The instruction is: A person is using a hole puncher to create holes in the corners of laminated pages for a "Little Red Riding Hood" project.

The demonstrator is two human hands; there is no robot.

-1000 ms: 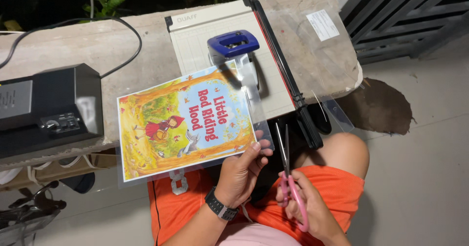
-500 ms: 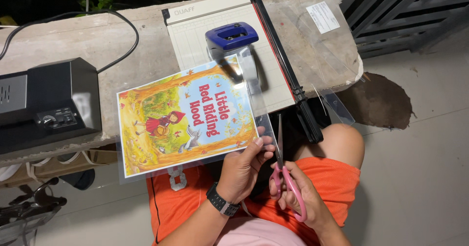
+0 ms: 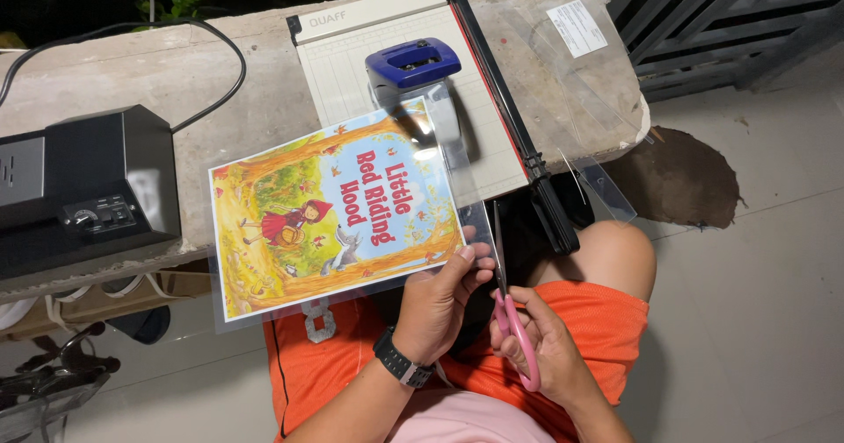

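Concrete bench [image 3: 264, 74] behind: my left hand [image 3: 440, 307] grips the laminated sheet [image 3: 334, 214], now lifted nearer, while my right hand [image 3: 541, 342], closed on pink scissors [image 3: 510, 311], has begun cutting its right-hand margin.

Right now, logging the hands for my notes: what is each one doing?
Left hand: closed on the corner of the laminated picture sheet.
Right hand: closed on the pink-handled scissors, blades at the sheet's clear edge.
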